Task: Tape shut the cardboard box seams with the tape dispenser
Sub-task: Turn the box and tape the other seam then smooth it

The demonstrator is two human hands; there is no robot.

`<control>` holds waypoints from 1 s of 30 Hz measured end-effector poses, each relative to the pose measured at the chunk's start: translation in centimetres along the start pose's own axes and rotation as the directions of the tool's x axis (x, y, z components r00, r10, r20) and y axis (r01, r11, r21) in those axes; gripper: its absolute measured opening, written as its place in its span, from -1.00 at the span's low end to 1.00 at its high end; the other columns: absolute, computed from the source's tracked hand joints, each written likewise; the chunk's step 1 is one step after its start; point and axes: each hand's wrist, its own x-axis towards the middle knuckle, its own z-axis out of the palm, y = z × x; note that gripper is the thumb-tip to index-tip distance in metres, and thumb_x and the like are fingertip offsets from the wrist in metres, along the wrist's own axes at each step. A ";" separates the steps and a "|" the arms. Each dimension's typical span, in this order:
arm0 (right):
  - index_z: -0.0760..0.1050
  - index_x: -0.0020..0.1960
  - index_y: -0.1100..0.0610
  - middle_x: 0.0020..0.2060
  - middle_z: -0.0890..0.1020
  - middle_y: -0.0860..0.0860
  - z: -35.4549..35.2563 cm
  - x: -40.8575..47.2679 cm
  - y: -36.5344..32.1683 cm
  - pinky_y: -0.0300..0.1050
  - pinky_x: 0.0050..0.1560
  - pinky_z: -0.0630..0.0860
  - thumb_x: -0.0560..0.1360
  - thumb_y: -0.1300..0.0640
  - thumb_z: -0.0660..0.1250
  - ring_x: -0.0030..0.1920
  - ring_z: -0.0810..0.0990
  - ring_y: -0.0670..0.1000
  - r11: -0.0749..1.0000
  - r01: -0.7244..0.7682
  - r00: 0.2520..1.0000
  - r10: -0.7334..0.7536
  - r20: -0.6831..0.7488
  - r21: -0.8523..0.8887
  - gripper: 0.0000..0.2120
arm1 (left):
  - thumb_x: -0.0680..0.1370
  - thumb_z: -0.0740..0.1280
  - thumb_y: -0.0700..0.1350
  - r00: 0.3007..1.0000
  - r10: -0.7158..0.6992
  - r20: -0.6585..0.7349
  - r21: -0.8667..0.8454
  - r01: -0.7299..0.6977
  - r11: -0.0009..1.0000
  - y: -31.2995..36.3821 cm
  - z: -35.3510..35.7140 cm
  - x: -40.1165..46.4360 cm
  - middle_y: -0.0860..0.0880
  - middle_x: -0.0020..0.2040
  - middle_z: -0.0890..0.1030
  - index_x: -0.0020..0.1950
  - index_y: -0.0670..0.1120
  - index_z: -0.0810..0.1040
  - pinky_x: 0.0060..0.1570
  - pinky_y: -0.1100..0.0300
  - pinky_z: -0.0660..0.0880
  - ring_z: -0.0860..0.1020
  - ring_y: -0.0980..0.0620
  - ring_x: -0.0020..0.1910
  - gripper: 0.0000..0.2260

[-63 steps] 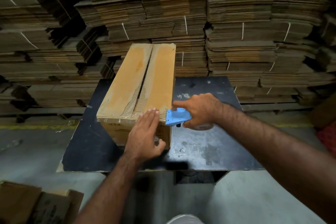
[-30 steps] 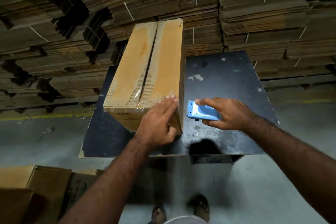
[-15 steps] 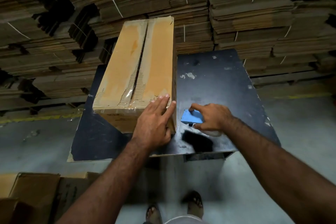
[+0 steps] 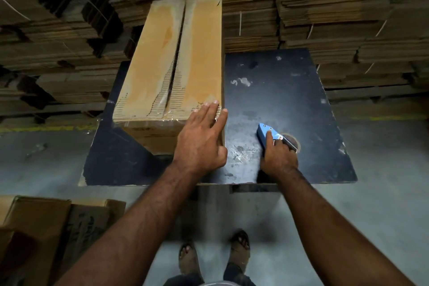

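A long cardboard box [image 4: 153, 65] lies on the left half of a black table [image 4: 278, 90]. Its top flaps meet along a centre seam that gapes, with torn paper beside it. Clear tape crosses the near top edge. My left hand [image 4: 200, 141] rests flat on the box's near right corner, fingers spread over the taped edge. My right hand [image 4: 277, 157] grips the blue tape dispenser [image 4: 267, 133] low over the tabletop, to the right of the box and apart from it. The tape roll shows partly behind my fingers.
Tall stacks of flattened, strapped cardboard [image 4: 325, 7] fill the space behind the table. Folded cartons [image 4: 46, 227] lie on the concrete floor at lower left. My sandalled feet [image 4: 213, 255] stand close to the table's near edge.
My right hand has carried the dispenser away from the box's near right corner, rightward and down to the tabletop. My left hand has stayed pressed on that corner.
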 end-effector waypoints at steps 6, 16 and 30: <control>0.46 0.34 0.15 0.25 0.47 0.17 -9.1 -3.6 -3.1 0.12 0.14 0.47 0.50 0.08 0.34 0.22 0.49 0.24 0.937 0.156 0.927 -0.030 -0.375 0.312 -0.58 | 0.43 0.32 -0.11 0.999 0.030 -0.023 -0.336 -0.036 0.941 -3.4 -2.7 -1.8 -0.06 0.63 0.16 0.61 -0.06 0.22 0.55 0.21 -0.18 0.08 0.01 0.61 -0.26; 0.44 0.43 0.14 0.36 0.50 0.08 -13.2 -8.9 -22.0 0.07 0.32 0.38 0.64 0.01 0.15 0.36 0.44 0.06 0.704 0.693 0.635 -0.493 -0.595 0.156 -0.58 | 0.55 0.25 -0.40 0.896 -0.347 -0.278 -0.505 0.171 0.846 -17.4 -4.7 -6.5 -0.16 0.47 0.45 0.45 -0.21 0.46 0.57 0.04 0.10 0.33 -0.08 0.52 -0.54; 0.46 0.10 0.15 0.04 0.57 0.08 -10.7 -7.9 -33.1 0.03 0.01 0.52 0.64 0.09 0.15 0.03 0.53 0.10 0.794 0.608 0.723 -0.564 -0.398 -0.021 -0.83 | 0.69 0.14 0.09 0.618 -0.390 0.683 -0.730 0.548 -0.410 -22.9 -1.7 -6.8 -0.17 -0.19 0.62 -0.12 -0.17 0.56 -0.24 0.09 0.53 0.60 -0.07 -0.20 -0.59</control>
